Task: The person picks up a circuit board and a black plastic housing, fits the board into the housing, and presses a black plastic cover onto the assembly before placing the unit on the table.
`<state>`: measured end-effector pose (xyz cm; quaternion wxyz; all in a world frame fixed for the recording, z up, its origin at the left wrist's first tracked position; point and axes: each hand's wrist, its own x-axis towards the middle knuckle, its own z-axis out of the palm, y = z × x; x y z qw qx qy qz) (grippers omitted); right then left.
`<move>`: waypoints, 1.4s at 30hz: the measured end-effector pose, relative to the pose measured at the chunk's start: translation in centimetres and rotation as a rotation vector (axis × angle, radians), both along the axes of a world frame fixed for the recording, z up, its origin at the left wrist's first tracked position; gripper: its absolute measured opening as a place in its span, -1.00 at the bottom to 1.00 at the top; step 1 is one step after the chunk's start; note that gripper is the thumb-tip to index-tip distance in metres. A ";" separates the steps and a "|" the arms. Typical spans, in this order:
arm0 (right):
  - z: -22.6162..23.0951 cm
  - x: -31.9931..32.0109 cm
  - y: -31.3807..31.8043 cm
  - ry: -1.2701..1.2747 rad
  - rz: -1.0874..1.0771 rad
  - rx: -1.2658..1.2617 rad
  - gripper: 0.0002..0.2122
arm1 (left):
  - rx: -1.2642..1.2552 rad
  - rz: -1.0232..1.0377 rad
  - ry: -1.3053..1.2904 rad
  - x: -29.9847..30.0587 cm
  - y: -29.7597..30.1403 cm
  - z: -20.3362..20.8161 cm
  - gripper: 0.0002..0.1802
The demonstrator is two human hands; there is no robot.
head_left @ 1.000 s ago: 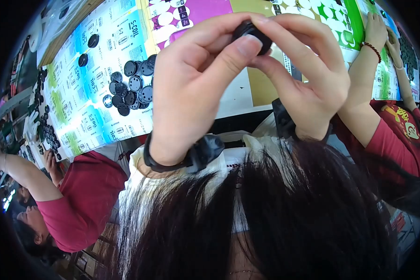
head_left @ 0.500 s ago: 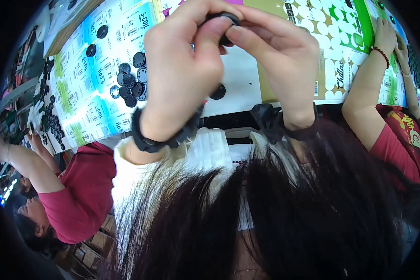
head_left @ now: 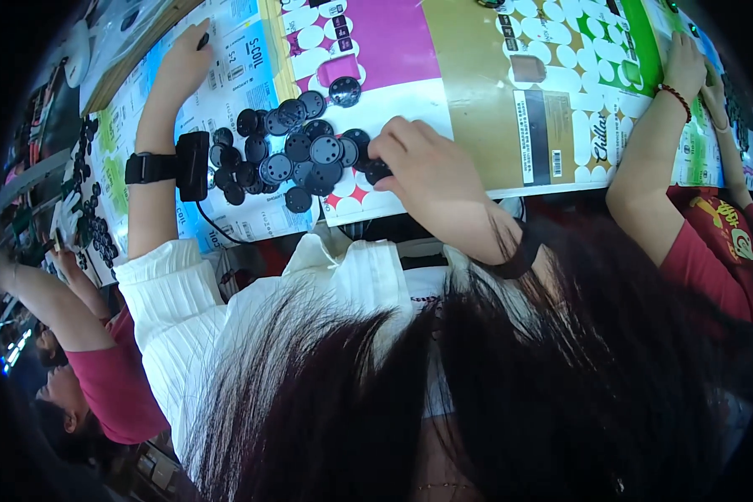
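My left hand (head_left: 181, 65) is stretched out to the far left, its fingers closed on a small black disc (head_left: 202, 41), of which only part shows. A black strap with a box-shaped device (head_left: 193, 166) is on that wrist. Beside the pile of round black discs with small holes (head_left: 298, 146), my right hand (head_left: 431, 171) is bent down. Its fingertips pinch a black disc (head_left: 377, 171) at the pile's right end, partly hidden by the fingers. One more disc (head_left: 344, 91) lies just beyond the pile.
Printed cardboard sheets (head_left: 468, 125) in several colours cover the table. A wooden edge (head_left: 134, 54) runs along the far left. Co-workers in red sit at either side, one person's forearm (head_left: 644, 155) resting on the table at right. Black parts (head_left: 100, 230) lie at the left.
My hands have come apart from around a black disc. The left has gone out to the far left; the right has come down to the pile. More discs now show in the middle.
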<state>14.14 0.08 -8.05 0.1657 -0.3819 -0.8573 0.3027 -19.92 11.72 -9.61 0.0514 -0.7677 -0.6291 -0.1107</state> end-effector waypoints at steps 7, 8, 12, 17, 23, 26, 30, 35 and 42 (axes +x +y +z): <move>0.1 0.5 0.8 0.127 0.051 -0.137 -0.77 | -0.163 -0.353 -0.219 12.7 1.5 3.0 -0.61; 0.6 1.0 1.2 0.177 0.008 -0.187 -0.79 | -0.066 -0.444 -0.228 15.6 1.6 4.3 -0.70; 1.5 2.5 1.7 0.381 -0.106 -0.326 -0.84 | -0.325 -0.269 -0.280 22.5 2.6 5.8 -0.71; 2.8 5.7 1.9 0.552 -0.287 -0.322 -0.84 | -0.314 -0.390 -0.568 27.0 6.5 2.3 -0.73; 3.3 6.3 2.6 0.677 -0.503 -0.399 -0.84 | -0.399 -0.373 -0.541 26.2 5.9 2.3 -0.72; 4.5 6.0 3.1 1.016 -0.605 -0.527 -0.85 | -0.669 -0.268 -0.730 24.5 3.3 6.3 -0.73; 3.8 7.8 4.0 0.751 -0.528 -0.654 -0.83 | -0.970 -0.058 -0.882 22.1 -1.1 10.6 -0.72; 4.8 8.2 5.1 0.430 -0.344 0.016 -0.81 | -0.833 -0.147 -1.167 20.8 -5.2 11.1 -0.66; 5.8 6.0 5.7 0.518 -0.056 -0.141 -0.72 | -0.710 -0.070 -1.639 22.2 -8.8 8.1 -0.70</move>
